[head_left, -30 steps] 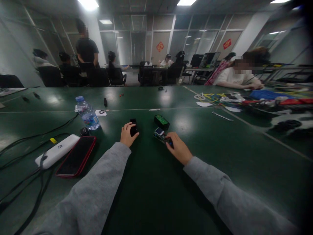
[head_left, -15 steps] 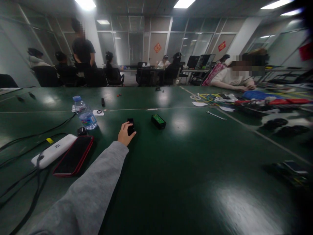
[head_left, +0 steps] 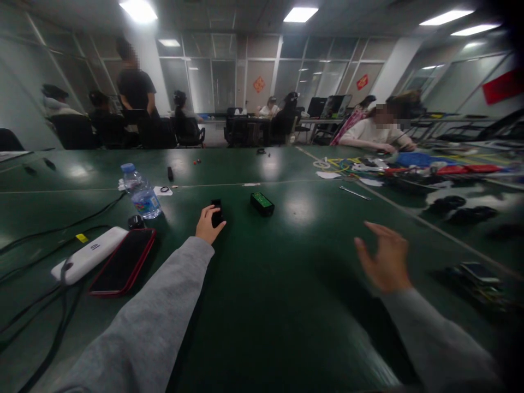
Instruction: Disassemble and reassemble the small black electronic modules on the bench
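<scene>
My left hand (head_left: pixel 208 224) rests on the green table with thumb and fingers around a small black object (head_left: pixel 216 213). Its kind is partly hidden by the fingers. Just right of it lies a black box with a lit green top face (head_left: pixel 262 203), touched by neither hand. My right hand (head_left: pixel 387 256) hovers over the right side of the table, fingers apart and holding nothing; it is slightly blurred.
Left of my arm are a water bottle (head_left: pixel 140 192), a white power bank (head_left: pixel 90 255), a red-cased phone (head_left: pixel 123 262) and black cables. To the right lie a wrench (head_left: pixel 355 192), a circuit device (head_left: pixel 481 273) and a jumble of wires. A person sits across the table.
My right hand has come into view from the right, open above the table. My left hand stays around the small black object, and the view has shifted slightly.
</scene>
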Demonstrator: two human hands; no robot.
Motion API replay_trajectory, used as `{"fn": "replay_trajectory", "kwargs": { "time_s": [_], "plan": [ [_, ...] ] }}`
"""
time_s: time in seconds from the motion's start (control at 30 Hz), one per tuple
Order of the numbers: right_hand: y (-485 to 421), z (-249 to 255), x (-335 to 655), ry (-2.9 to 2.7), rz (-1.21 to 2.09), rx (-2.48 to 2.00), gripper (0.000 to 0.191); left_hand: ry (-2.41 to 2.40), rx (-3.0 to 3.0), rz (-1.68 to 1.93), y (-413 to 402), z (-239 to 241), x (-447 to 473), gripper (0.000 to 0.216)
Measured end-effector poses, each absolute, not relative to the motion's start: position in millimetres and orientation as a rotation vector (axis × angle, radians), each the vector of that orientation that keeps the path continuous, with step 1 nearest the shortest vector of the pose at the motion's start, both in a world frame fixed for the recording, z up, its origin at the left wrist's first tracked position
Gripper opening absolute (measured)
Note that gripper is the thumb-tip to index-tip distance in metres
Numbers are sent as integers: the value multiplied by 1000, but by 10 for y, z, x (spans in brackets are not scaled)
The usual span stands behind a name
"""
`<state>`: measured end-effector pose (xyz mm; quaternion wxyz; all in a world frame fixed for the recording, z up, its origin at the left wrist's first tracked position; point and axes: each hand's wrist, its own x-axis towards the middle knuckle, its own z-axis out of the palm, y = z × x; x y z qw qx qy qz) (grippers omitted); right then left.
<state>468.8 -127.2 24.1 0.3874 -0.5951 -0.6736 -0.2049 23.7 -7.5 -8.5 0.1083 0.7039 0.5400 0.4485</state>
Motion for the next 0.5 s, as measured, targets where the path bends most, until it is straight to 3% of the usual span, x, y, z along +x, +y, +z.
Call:
{"fn": "replay_trajectory", "kwargs": {
  "time_s": [0.27, 0.5],
  "plan": [
    [-731, 217, 2793, -2120, 174, -1212, 56, 1474, 1989, 1329, -202, -17, 310, 37],
    [-338, 229, 2178, -2057, 211, -1353, 63, 1243, 1943, 1396, -301, 35, 392, 35]
  ]
}}
